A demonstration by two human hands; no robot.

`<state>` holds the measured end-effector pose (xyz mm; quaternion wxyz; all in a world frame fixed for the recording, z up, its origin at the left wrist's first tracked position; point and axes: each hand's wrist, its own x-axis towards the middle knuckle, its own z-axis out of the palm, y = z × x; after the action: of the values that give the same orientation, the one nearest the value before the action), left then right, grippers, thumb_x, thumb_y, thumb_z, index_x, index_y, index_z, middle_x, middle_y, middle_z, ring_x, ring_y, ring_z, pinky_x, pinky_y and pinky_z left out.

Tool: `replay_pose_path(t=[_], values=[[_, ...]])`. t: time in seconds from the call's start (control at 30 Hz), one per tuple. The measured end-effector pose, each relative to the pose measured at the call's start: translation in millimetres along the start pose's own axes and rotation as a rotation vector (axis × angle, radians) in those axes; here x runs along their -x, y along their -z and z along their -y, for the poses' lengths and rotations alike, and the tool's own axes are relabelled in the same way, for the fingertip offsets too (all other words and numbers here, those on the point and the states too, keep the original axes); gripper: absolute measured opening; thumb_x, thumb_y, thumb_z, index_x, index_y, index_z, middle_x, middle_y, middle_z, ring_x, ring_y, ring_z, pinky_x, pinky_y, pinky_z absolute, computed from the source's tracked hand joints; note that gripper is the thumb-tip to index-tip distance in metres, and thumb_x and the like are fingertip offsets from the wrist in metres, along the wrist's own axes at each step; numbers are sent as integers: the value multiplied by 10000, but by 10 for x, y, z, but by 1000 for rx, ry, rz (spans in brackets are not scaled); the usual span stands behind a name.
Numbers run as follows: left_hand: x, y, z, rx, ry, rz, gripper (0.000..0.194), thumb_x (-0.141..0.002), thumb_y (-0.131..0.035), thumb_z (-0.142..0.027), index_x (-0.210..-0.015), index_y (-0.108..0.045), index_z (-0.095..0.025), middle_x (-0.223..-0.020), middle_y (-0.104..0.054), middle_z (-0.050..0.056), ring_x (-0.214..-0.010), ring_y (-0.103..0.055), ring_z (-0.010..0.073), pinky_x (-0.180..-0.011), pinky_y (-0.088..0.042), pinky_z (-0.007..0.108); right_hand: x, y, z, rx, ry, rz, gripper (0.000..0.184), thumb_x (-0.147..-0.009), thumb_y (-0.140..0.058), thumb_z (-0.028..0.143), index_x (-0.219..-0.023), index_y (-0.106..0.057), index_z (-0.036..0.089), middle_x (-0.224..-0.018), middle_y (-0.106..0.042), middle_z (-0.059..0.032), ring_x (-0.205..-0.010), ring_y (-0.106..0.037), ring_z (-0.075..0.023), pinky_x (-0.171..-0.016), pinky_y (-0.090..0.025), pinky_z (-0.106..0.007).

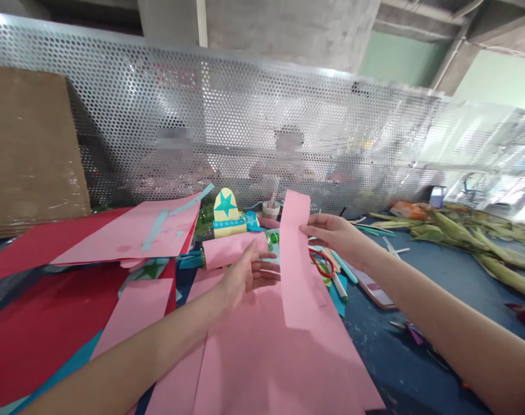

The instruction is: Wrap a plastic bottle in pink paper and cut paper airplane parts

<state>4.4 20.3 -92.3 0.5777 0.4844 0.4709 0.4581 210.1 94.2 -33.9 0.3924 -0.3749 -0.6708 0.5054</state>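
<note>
My right hand (332, 231) pinches the edge of a pink paper strip (295, 259), which stands upright above a large pink paper sheet (262, 357). My left hand (249, 271) is open, fingers apart, just left of the strip. Its thumb overlaps a green plastic bottle wrapped in pink paper (223, 250) lying on its side; whether they touch I cannot tell. The bottle's green neck (273, 238) points right. Behind it is a yellow paper piece with a blue star (226, 203). Partly hidden by the strip are red-handled scissors (327, 262).
Stacked red (50, 317) and pink sheets (128, 230) lie left, below a cardboard panel (33, 150). Right are markers (341, 287), a phone (372, 288) and corn husks (457, 230) on the blue table (435, 294). A perforated metal screen (245, 115) stands behind.
</note>
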Motion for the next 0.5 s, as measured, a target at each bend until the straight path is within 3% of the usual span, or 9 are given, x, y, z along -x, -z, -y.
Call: replay_pose_path(t=[0.1,0.2,0.27,0.4,0.5], values=[[100,-104,-39,63,59,92,562,-792,-580,-677,-993,-669,-161,-887,-728,98,-824,-698,237,-765,-550,367,145,-121,-59,27,-32,23,327,-634,-802,439,-797,-657,194,-775,-678,5,-701,-637,-138,-698,-546,-288],[184,-178,-34,70,52,128,436,-686,-784,-555,-857,-705,-162,-783,-700,37,-763,-673,192,-738,-529,311,275,-205,-97,65,-58,29,319,-681,-765,458,-821,-641,200,-792,-664,12,-706,-621,-130,-681,-533,-272],[198,-198,-24,67,35,128,427,-649,-816,-553,-737,-690,-154,-686,-650,2,-685,-635,156,-703,-512,289,351,-236,-120,102,-95,45,321,-710,-746,475,-817,-635,193,-749,-642,15,-667,-603,-122,-638,-524,-263],[167,-206,-18,77,9,132,485,-587,-832,-596,-720,-691,-151,-668,-630,-15,-644,-597,128,-681,-500,271,452,-249,-180,175,-142,131,363,-666,-791,479,-680,-584,181,-565,-560,48,-526,-515,-92,-525,-454,-232],[145,-198,-5,84,10,130,487,-572,-842,-589,-681,-690,-139,-644,-627,-10,-600,-576,115,-631,-480,251,466,-235,-237,204,-122,196,378,-666,-786,486,-677,-562,182,-575,-583,43,-553,-541,-95,-573,-479,-240]])
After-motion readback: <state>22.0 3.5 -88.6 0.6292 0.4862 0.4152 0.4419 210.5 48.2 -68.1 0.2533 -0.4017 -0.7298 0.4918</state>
